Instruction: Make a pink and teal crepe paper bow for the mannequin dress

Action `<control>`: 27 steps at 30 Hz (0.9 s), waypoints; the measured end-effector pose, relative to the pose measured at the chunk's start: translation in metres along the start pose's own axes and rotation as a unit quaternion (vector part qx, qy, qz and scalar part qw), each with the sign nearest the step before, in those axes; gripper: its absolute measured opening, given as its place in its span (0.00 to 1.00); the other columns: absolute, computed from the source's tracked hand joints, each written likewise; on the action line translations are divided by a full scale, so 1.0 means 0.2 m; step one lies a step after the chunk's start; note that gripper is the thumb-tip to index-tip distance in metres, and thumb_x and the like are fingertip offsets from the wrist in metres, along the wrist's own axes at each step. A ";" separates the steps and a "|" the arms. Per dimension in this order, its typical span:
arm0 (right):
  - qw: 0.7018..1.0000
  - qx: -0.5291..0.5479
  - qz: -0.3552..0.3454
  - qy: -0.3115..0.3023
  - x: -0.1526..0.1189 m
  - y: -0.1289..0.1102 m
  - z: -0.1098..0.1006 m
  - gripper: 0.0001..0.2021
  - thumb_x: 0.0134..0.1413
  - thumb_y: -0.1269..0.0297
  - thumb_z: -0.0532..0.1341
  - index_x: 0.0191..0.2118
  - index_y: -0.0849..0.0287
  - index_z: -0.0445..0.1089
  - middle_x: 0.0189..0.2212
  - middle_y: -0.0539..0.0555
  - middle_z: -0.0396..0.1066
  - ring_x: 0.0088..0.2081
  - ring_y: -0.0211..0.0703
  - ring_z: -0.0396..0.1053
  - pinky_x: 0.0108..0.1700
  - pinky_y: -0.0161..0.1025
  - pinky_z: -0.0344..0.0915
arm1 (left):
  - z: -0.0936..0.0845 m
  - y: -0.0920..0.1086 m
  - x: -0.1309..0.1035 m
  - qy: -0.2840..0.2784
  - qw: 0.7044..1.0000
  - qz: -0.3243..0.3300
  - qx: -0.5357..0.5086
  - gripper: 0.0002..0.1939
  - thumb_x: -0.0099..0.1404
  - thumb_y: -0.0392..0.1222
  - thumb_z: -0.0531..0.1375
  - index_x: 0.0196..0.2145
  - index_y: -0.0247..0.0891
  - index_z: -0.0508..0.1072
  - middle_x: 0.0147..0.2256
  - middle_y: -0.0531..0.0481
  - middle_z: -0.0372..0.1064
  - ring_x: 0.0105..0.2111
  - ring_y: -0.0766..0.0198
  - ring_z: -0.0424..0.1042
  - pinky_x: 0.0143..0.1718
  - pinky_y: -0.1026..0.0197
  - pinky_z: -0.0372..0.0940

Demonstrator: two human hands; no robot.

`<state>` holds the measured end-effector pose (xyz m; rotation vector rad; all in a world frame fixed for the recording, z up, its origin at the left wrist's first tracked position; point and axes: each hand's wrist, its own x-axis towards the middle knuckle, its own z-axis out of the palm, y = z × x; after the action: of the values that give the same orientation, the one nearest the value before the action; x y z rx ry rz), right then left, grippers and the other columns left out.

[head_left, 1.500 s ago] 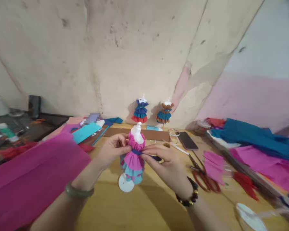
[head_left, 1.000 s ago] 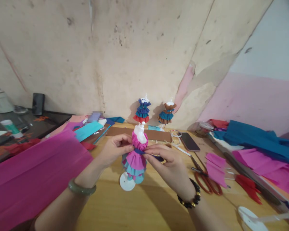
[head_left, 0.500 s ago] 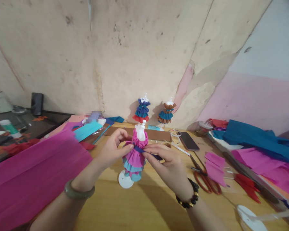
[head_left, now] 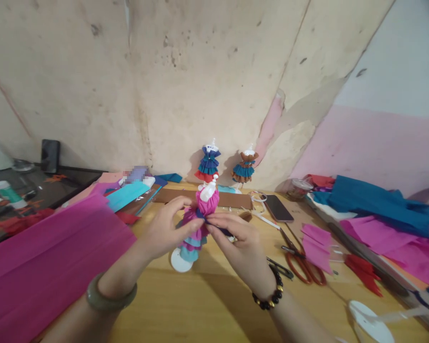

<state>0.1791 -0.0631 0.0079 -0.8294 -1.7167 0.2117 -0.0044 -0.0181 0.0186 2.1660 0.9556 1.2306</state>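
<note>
A small white mannequin (head_left: pixel 209 191) wears a tiered crepe-paper dress (head_left: pixel 190 244) in pink and light blue, and tilts to the right on its round white base. Around its waist runs a dark blue paper strip (head_left: pixel 201 214). My left hand (head_left: pixel 160 229) is closed at the waist from the left, thumb pressed on the strip and dress. From the other side, my right hand (head_left: pixel 240 238) pinches the strip between thumb and fingers. Part of the strip hangs behind my right fingers. My fingers hide some of the waist.
Two dressed mannequins, one blue (head_left: pixel 209 162) and one brown (head_left: pixel 245 166), stand by the wall. Scissors (head_left: pixel 303 264), a black clip (head_left: pixel 280 268) and a phone (head_left: pixel 279 208) lie to the right. Pink paper (head_left: pixel 64 267) covers the left; a white disc (head_left: pixel 370 321) is lower right.
The mannequin leans over more to the right, and its base has shifted slightly left. Both hands remain at the waist strip. The black clip has come into sight beside my right wrist.
</note>
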 end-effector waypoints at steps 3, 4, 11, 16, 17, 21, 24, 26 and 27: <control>1.000 0.011 0.006 0.008 -0.01 0.00 0.02 0.09 0.55 0.74 0.62 0.38 0.55 0.78 0.37 0.55 0.79 0.39 0.44 0.77 0.44 0.41 0.74 | 0.00 -0.01 0.00 -0.019 0.999 -0.047 -0.007 0.17 0.56 0.46 0.65 0.42 0.39 0.70 0.42 0.46 0.72 0.45 0.54 0.70 0.48 0.53 0.64; 1.000 0.017 0.009 0.012 -0.01 0.00 0.02 0.09 0.55 0.74 0.62 0.38 0.55 0.78 0.37 0.55 0.79 0.39 0.44 0.77 0.44 0.41 0.74 | 0.01 -0.02 0.00 -0.020 0.998 -0.055 -0.017 0.17 0.56 0.46 0.66 0.42 0.38 0.70 0.43 0.45 0.72 0.45 0.54 0.70 0.48 0.53 0.64; 0.999 0.029 0.004 0.015 -0.01 -0.02 0.04 0.09 0.55 0.74 0.62 0.38 0.55 0.78 0.35 0.55 0.78 0.38 0.43 0.76 0.43 0.40 0.74 | 0.01 -0.03 0.01 -0.010 0.997 -0.050 -0.054 0.10 0.58 0.36 0.61 0.39 0.38 0.70 0.40 0.48 0.72 0.44 0.56 0.71 0.48 0.54 0.64; 1.000 -0.026 0.001 0.013 -0.02 -0.05 0.03 0.08 0.56 0.73 0.61 0.39 0.56 0.77 0.32 0.55 0.73 0.34 0.43 0.72 0.37 0.40 0.71 | 0.02 -0.01 0.02 -0.016 0.992 -0.061 -0.105 0.08 0.58 0.35 0.59 0.38 0.37 0.69 0.38 0.48 0.72 0.41 0.57 0.72 0.45 0.56 0.65; 0.999 -0.035 0.003 0.019 -0.02 -0.05 0.03 0.08 0.56 0.73 0.61 0.38 0.56 0.77 0.31 0.54 0.71 0.34 0.43 0.71 0.36 0.40 0.70 | 0.02 -0.01 0.02 -0.013 0.992 -0.062 -0.114 0.08 0.58 0.36 0.59 0.38 0.37 0.69 0.37 0.48 0.71 0.41 0.57 0.72 0.45 0.56 0.65; 0.999 -0.034 -0.002 0.035 -0.02 -0.03 0.03 0.07 0.55 0.73 0.62 0.36 0.56 0.77 0.33 0.55 0.71 0.38 0.45 0.71 0.39 0.41 0.70 | 0.02 -0.02 0.02 -0.005 0.990 -0.061 -0.126 0.09 0.57 0.37 0.60 0.37 0.36 0.69 0.37 0.47 0.71 0.41 0.57 0.72 0.44 0.56 0.66; 0.999 -0.025 -0.015 0.020 -0.01 -0.01 0.03 0.07 0.55 0.73 0.62 0.36 0.55 0.76 0.38 0.55 0.75 0.41 0.46 0.73 0.43 0.43 0.71 | 0.02 -0.02 0.02 -0.006 0.989 -0.064 -0.136 0.09 0.57 0.37 0.60 0.37 0.36 0.69 0.37 0.47 0.71 0.40 0.57 0.72 0.43 0.56 0.66; 1.000 -0.017 -0.021 0.007 -0.01 0.00 0.04 0.08 0.55 0.74 0.62 0.36 0.54 0.76 0.39 0.56 0.76 0.42 0.46 0.74 0.45 0.44 0.71 | 0.02 -0.02 0.02 -0.010 0.987 -0.068 -0.143 0.09 0.56 0.37 0.60 0.37 0.37 0.69 0.36 0.48 0.71 0.40 0.57 0.72 0.42 0.56 0.66; 1.000 -0.013 -0.024 0.003 -0.01 0.01 0.04 0.08 0.55 0.74 0.62 0.36 0.55 0.76 0.40 0.56 0.76 0.42 0.45 0.74 0.45 0.44 0.71 | 0.02 -0.02 0.02 -0.011 0.987 -0.070 -0.144 0.09 0.56 0.37 0.60 0.37 0.37 0.69 0.36 0.48 0.71 0.41 0.57 0.72 0.42 0.56 0.66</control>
<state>0.1733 -0.0617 0.0029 -0.8058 -1.7340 0.1548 -0.0002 -0.0123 0.0162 1.8535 0.8464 1.1946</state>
